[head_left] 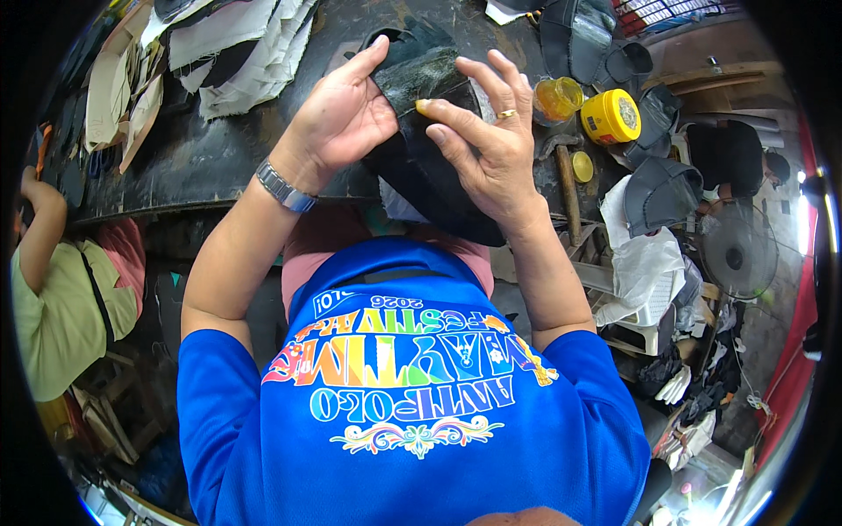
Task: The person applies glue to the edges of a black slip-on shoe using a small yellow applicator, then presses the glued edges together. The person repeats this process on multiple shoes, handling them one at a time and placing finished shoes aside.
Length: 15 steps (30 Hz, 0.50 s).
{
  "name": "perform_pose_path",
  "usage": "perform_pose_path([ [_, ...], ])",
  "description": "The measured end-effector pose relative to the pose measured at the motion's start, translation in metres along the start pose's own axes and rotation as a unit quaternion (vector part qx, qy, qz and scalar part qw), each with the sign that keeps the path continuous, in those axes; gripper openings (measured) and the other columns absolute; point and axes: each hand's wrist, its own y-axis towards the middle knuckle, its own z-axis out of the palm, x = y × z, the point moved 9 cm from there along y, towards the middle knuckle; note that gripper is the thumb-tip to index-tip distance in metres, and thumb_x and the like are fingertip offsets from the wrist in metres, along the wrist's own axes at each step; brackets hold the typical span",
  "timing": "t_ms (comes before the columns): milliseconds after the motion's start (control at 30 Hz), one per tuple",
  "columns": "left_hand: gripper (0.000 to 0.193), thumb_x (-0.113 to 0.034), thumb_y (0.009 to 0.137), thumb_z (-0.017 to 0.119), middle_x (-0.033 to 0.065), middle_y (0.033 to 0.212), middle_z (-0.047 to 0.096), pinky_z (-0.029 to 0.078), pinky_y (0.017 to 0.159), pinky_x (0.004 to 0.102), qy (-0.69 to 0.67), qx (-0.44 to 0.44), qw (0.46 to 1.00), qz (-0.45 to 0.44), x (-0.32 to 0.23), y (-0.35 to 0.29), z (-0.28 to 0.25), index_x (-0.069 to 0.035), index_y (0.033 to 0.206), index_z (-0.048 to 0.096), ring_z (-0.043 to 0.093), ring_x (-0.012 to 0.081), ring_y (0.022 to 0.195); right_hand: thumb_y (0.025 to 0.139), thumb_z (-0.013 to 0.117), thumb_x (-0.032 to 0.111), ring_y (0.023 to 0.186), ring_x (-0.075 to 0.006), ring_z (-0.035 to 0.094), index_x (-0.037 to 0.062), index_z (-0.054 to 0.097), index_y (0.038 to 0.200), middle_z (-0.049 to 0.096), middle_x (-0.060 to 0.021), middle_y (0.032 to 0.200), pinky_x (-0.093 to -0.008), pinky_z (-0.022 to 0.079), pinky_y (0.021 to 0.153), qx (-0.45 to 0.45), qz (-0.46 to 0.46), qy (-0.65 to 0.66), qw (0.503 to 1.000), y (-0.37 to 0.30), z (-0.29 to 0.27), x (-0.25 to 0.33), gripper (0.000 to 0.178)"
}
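A black piece that looks like a shoe upper [421, 77] is held over the worktable's near edge, its surface shiny in patches. My left hand [338, 123] supports it from the left, palm up, thumb sticking out and the other fingers hidden beneath. From the right, my right hand [493, 149] reaches over it with fingers apart. A yellow glue-like dab sits on that index fingertip, which touches the piece; the middle fingertip is by its far edge. Below hangs more black material [430, 180], above my lap; whether it joins the piece I cannot tell.
On the right stand an amber glue jar [558, 99] and a yellow tub [611, 117], near a yellow lid [582, 167] and a hammer [570, 195]. Black shoe uppers [662, 195] lie farther right. White fabric scraps [254, 66] cover the far left. Another person [66, 298] sits at left.
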Motion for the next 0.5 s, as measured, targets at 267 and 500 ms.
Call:
perform_pose_path([
  [267,0.049,-0.039,0.112,0.033,0.0147,0.137,0.061,0.043,0.114,0.0423,0.001,-0.007,1.0,-0.009,0.002,-0.001,0.001,-0.002,0.14,0.051,0.058,0.026,0.128,0.084,0.076,0.042,0.145,-0.0349,0.032,0.0324,0.077,0.111,0.049,-0.0076,0.148,-0.0609,0.019,0.116,0.001,0.008,-0.08,0.997,-0.003,0.0,0.0,0.029],
  [500,0.052,-0.039,0.112,0.032,0.0162,0.141,0.059,0.04,0.116,0.0427,0.006,-0.055,0.998,0.002,0.0,0.0,0.004,0.0,0.142,0.05,0.055,0.0272,0.132,0.091,0.072,0.037,0.138,-0.0385,0.04,0.0176,0.068,0.128,0.051,-0.0174,0.142,-0.0531,0.028,0.114,-0.054,0.143,-0.083,0.985,-0.015,-0.021,-0.048,0.042],
])
